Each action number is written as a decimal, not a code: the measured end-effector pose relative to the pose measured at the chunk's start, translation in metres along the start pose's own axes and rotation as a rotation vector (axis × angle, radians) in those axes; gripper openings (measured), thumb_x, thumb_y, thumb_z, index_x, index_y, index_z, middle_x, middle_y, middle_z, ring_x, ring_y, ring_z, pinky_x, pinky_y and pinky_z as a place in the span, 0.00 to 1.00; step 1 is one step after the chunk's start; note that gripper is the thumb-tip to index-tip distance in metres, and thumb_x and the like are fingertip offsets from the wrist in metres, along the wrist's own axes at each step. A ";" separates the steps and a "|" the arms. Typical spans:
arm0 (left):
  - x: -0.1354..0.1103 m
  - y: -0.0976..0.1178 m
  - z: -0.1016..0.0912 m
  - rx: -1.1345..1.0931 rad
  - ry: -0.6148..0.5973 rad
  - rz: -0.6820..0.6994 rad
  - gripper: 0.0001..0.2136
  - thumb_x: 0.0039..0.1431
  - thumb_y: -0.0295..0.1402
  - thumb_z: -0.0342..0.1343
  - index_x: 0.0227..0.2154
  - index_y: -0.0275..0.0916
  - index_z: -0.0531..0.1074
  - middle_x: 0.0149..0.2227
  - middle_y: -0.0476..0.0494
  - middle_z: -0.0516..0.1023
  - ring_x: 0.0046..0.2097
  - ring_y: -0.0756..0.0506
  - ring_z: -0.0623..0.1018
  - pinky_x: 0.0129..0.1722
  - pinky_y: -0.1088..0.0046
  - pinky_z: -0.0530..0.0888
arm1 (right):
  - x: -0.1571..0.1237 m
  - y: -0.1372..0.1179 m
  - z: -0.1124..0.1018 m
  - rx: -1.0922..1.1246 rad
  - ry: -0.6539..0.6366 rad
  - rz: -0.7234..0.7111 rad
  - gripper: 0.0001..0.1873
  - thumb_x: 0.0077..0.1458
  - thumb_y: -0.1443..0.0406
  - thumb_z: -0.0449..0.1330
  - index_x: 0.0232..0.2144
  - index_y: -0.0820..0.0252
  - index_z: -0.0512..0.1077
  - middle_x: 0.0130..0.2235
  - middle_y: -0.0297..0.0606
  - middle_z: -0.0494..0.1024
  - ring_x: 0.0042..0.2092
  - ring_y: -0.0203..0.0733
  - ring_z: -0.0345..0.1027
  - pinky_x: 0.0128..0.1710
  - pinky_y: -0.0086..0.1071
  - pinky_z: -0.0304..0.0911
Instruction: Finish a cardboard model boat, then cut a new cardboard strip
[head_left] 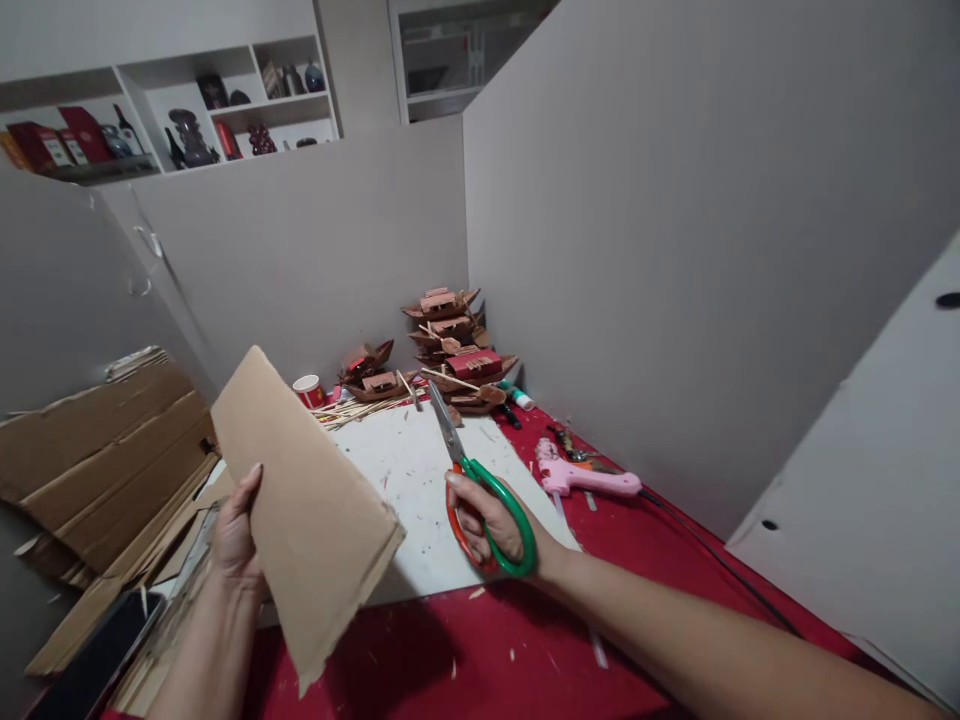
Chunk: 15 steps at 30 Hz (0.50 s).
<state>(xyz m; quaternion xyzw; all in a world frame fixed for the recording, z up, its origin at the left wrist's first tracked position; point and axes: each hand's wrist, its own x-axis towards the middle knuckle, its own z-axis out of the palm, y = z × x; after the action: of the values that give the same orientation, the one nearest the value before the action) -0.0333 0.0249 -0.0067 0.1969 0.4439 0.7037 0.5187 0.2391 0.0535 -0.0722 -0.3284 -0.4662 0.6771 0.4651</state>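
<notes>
My left hand (238,530) grips a flat piece of cardboard (307,510) by its left edge, thumb on the near face. The piece is tilted and raised above the table, with a rough edge at its lower right. In my right hand (487,520) is a pair of scissors (452,430) with one green and one red handle. Their blades point up and away, look closed together, and stand apart from the cardboard. Under both lies a white board (420,500) strewn with small scraps.
Model wooden boats (472,365) are stacked at the back, near thin sticks (360,408) and a paper cup (308,390). A pink glue gun (592,480) with a cord lies right on the red cloth (630,560). Cardboard sheets (112,450) lean left; grey partitions (315,260) enclose the table.
</notes>
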 end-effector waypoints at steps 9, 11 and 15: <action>-0.019 -0.055 0.017 0.346 -0.344 -0.069 0.14 0.44 0.35 0.65 0.33 0.33 0.75 0.28 0.40 0.81 0.28 0.42 0.79 0.29 0.69 0.74 | -0.007 -0.010 0.007 0.143 -0.045 0.081 0.23 0.43 0.48 0.64 0.24 0.61 0.67 0.15 0.29 0.69 0.13 0.29 0.58 0.11 0.21 0.53; -0.026 -0.064 0.021 0.422 -0.470 -0.075 0.16 0.47 0.39 0.63 0.35 0.32 0.75 0.30 0.38 0.81 0.29 0.40 0.80 0.31 0.66 0.74 | -0.011 -0.011 0.007 0.157 -0.143 0.060 0.17 0.42 0.55 0.67 0.29 0.62 0.70 0.17 0.31 0.72 0.17 0.34 0.65 0.16 0.25 0.60; -0.026 -0.070 0.022 0.523 -0.507 -0.006 0.19 0.48 0.45 0.61 0.34 0.33 0.76 0.27 0.39 0.80 0.29 0.40 0.79 0.32 0.65 0.74 | -0.016 -0.016 0.005 0.157 -0.217 0.047 0.25 0.44 0.62 0.65 0.46 0.58 0.70 0.35 0.41 0.80 0.34 0.49 0.75 0.33 0.40 0.70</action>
<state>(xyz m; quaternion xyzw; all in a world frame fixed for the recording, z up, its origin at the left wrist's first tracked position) 0.0323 0.0154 -0.0482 0.4900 0.4666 0.4935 0.5465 0.2456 0.0392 -0.0553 -0.2263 -0.4515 0.7539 0.4203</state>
